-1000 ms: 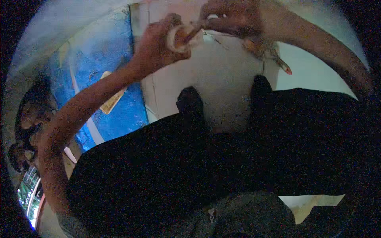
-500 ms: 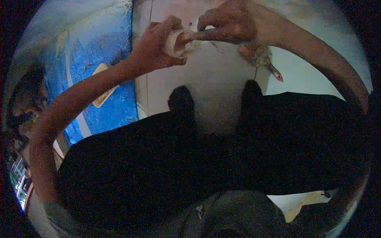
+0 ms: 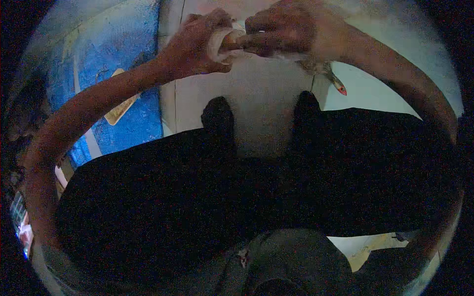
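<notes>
Left-hand grip (image 3: 193,43) curls partway around a whitish cup-like thing (image 3: 214,45), digits above and below it, holding it a bit before 12 o'clock with its mouth toward 3. Right-hand grip (image 3: 289,32), near 1 o'clock, is bunched nearly closed, fingertips right at that mouth; cannot tell if it pinches anything. Brown patch (image 3: 228,40) shows inside the mouth, contents or fingertip unclear.

Change: over the last second the right fingers draw in tighter, and the gap seen between them half a second ago is now just a sliver. Left hold looks the same. Reads as both hands working one spot, left steadying, right doing the fine part; nothing looks let go.

Slim red-tipped thing (image 3: 339,88) points out toward 2 o'clock, its upper part now more hidden below the right hand. Pale panel (image 3: 380,91) lies just past it. At 10 o'clock, shallow yellowish tray (image 3: 117,112) sits on the blue surface (image 3: 111,49), partly behind the left forearm (image 3: 106,91), untouched. Whole scene slides slightly toward 9 o'clock, probably head motion. Dim, grainy; fingertip detail lost.
</notes>
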Available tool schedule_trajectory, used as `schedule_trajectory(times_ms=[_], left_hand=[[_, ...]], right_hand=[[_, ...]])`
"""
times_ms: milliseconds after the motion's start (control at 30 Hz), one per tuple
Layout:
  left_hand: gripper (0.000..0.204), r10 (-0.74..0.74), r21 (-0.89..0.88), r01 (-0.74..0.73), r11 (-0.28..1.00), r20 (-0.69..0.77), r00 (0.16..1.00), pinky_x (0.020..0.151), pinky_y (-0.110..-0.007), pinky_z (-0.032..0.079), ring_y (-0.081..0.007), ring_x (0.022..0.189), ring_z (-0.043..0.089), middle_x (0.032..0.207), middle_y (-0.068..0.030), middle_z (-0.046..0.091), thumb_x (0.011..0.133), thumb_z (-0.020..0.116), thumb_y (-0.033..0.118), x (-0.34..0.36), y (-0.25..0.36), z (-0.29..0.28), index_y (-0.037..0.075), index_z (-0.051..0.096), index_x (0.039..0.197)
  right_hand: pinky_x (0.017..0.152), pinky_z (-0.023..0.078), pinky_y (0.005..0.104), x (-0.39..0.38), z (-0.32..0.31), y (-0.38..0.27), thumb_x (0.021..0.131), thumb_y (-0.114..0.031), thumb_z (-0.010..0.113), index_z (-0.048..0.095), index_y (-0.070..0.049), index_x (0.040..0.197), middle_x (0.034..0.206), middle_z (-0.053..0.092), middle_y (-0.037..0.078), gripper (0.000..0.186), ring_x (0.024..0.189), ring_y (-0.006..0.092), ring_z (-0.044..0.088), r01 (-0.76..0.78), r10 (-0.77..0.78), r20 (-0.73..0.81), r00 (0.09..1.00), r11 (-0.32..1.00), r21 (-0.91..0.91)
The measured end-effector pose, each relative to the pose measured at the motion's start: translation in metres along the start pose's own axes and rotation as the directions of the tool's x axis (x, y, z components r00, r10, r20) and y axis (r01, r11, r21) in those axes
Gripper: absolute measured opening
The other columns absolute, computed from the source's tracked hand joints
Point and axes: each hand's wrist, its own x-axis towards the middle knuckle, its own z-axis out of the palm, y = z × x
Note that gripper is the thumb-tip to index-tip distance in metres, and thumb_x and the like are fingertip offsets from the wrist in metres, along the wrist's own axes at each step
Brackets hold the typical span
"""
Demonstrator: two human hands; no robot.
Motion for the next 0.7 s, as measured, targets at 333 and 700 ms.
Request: schedule_trajectory(times_ms=[333, 700], left_hand=[[0.072, 0.047, -0.017, -0.048, 0.999, -0.02, 0.999, 0.09, -0.042, 0.035, -0.0306, 0.099, 0.055, 0.103, -0.011, 0.056, 0.056, 0.082, 0.033, -0.002, -0.003, 0.001, 0.007, 0.045, 0.111], [0.07, -0.015, -0.083, 0.012, 0.997, -0.03, 0.999, 0.09, -0.04, 0.035, -0.0297, 0.099, 0.055, 0.104, -0.0091, 0.055, 0.055, 0.082, 0.032, -0.004, -0.013, 0.005, 0.008, 0.045, 0.11]], right_hand=[[0.054, 0.047, 0.0313, -0.002, 0.01, -0.005, 0.072, -0.009, 0.062, 0.062, -0.009, 0.09, 0.081, 0.059, 0.004, 0.018, 0.068, 0.0173, 0.059, 0.229, -0.288, 0.053, 0.956, 0.621, -0.75], [0.049, 0.042, 0.0307, 0.0, 0.02, 0.0, 0.067, -0.015, 0.068, 0.061, -0.007, 0.083, 0.069, 0.05, 0.002, 0.019, 0.056, 0.0169, 0.049, 0.419, -0.63, 0.01, 0.777, 0.505, -0.755]])
